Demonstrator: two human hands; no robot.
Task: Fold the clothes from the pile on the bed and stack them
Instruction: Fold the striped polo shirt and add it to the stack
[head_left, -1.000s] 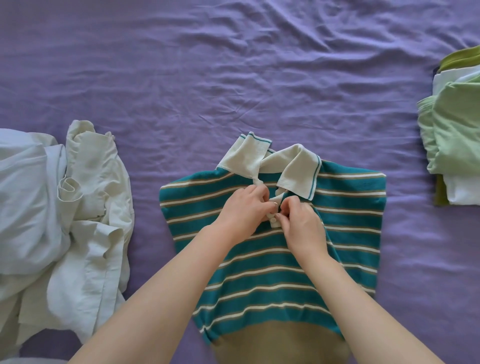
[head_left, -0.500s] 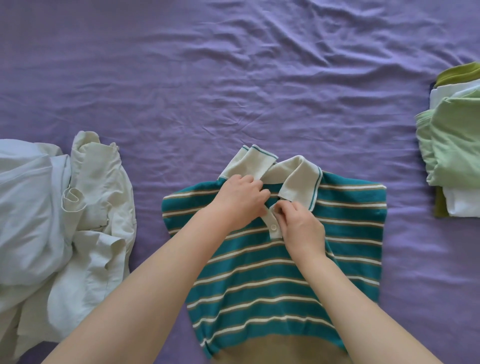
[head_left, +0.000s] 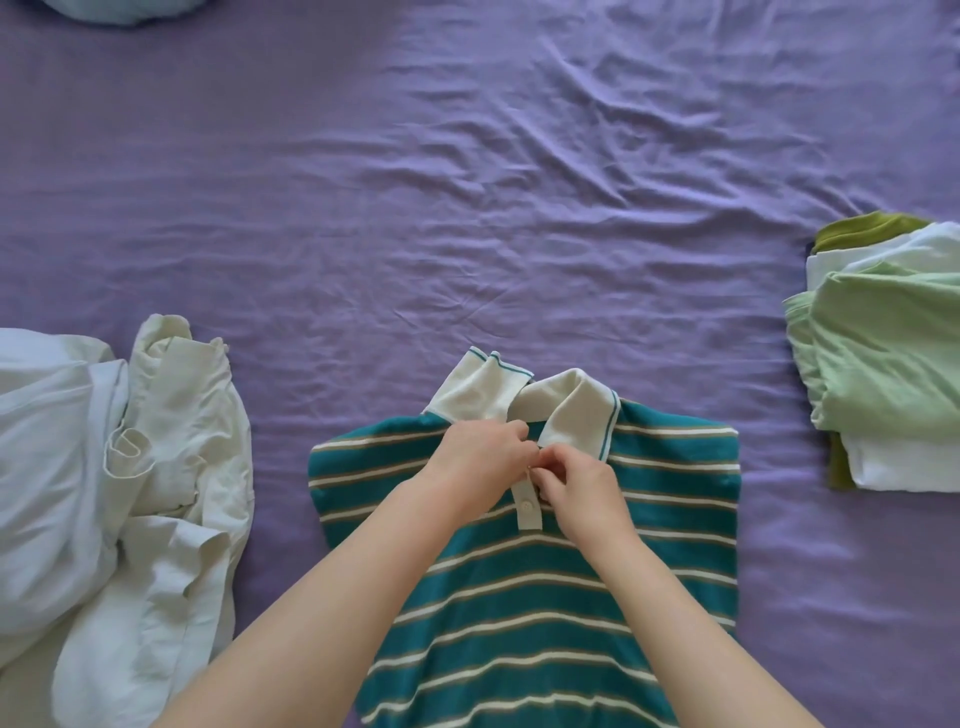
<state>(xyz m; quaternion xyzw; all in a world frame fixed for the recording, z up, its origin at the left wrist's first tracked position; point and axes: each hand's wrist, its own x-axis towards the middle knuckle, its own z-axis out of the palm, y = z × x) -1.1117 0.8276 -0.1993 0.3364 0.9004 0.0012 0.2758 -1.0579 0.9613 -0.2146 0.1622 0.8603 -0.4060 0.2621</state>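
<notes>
Both hands' fingers pinch polo shirt (head_left: 519, 597) placket; unfolded pile (head_left: 114, 493) left, folded stack (head_left: 893, 364) right.

Purple-sheeted bed (head_left: 467, 208) bears striped polo (head_left: 519, 597), white pile (head_left: 104, 493), folded stack (head_left: 893, 364).

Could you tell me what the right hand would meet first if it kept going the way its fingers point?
Probably the left hand: the right hand points up-left at the striped polo's placket, nearly touching it.

Bed sheet (head_left: 519, 182): matt purple cloth, creased. Polo shirt (head_left: 675, 519): striped knit, matt, cream ribbed collar (head_left: 576, 410). Pile (head_left: 130, 493) at left edge: crumpled white woven cloth.
</notes>
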